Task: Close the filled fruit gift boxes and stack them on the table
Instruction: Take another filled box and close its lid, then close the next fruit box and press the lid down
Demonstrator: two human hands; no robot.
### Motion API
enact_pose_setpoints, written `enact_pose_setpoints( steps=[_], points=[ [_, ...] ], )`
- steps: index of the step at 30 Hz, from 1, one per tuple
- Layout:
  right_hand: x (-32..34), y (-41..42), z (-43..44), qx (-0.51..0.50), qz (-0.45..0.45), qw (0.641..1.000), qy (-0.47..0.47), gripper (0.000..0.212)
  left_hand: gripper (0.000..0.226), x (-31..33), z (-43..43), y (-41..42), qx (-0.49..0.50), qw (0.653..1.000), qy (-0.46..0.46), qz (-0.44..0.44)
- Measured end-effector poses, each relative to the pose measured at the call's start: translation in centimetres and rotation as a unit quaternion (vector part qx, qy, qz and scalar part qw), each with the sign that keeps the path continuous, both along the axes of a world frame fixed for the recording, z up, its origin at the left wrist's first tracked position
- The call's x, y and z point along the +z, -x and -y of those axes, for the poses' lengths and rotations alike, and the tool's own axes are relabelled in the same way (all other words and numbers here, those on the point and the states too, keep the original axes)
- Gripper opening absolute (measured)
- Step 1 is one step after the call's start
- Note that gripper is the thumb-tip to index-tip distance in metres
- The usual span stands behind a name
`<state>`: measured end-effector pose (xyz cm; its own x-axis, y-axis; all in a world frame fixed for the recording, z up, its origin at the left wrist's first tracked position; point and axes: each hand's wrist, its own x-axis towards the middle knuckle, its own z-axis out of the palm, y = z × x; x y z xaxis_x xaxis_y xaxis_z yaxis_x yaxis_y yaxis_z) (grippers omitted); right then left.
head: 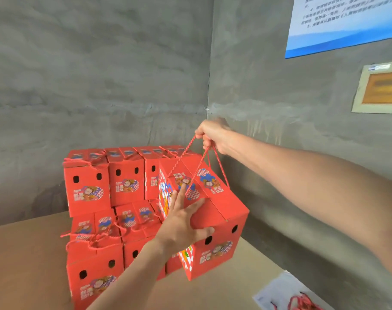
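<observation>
A closed red gift box (215, 222) hangs tilted in the air at the right side of the stack. My right hand (213, 135) grips its red rope handles (198, 162) from above. My left hand (181, 224) lies flat against the box's left top edge, fingers spread and straight. Behind and to the left stands a stack of closed red gift boxes (94, 193) in two layers on the brown table (23, 265), several boxes per layer.
Grey concrete walls meet in a corner just behind the stack. A blue and white poster (347, 23) and a framed panel (380, 88) hang on the right wall. A clear bag with red ropes (289, 296) lies at the table's front right.
</observation>
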<state>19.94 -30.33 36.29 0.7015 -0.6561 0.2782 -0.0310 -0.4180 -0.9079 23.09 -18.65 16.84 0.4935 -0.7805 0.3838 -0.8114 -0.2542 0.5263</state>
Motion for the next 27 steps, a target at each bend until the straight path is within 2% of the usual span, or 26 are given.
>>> enact_pose_setpoints(
  steps=[4, 10, 13, 15, 16, 17, 18, 19, 23, 27],
  points=[
    [-0.6, -3.0, 5.3, -0.005, -0.009, 1.0, 0.025, 0.021, 0.082, -0.6, 6.2, -3.6, 0.034, 0.999, -0.029, -0.007],
    [-1.8, -7.5, 12.2, 0.014, -0.04, 0.994, 0.104, 0.024, 0.077, -1.9, 13.8, -7.8, 0.117, 0.987, -0.092, 0.063],
    [-3.7, -8.2, 15.9, 0.08, -0.085, 0.979, 0.165, 0.023, 0.064, -1.3, 17.0, -9.6, 0.146, 0.986, -0.072, 0.038],
    [-6.9, -8.2, 17.7, 0.136, -0.196, 0.941, 0.241, 0.01, 0.056, -0.6, 18.7, -10.6, 0.165, 0.983, -0.071, 0.05],
    [-9.3, -8.2, 18.7, 0.146, -0.258, 0.91, 0.29, 0.014, 0.053, -0.4, 19.3, -11.0, 0.175, 0.979, -0.075, 0.067],
    [-11.9, -8.1, 19.7, 0.133, -0.313, 0.875, 0.344, 0.033, 0.051, -0.4, 19.6, -11.3, 0.184, 0.976, -0.081, 0.084],
    [-14.2, -7.8, 20.4, 0.11, -0.334, 0.857, 0.376, 0.05, 0.051, -0.6, 19.8, -11.5, 0.192, 0.973, -0.083, 0.101],
    [-15.9, -7.4, 20.9, 0.099, -0.315, 0.859, 0.39, 0.057, 0.051, -1.0, 19.9, -11.7, 0.199, 0.969, -0.081, 0.119],
    [-18.4, -7.5, 22.3, 0.096, -0.145, 0.876, 0.449, 0.06, 0.056, -1.7, 20.1, -12.2, 0.196, 0.967, -0.062, 0.153],
    [-18.6, -9.2, 23.4, 0.078, -0.116, 0.88, 0.454, 0.053, 0.086, -1.0, 20.4, -13.7, 0.156, 0.971, -0.118, 0.141]
  ],
)
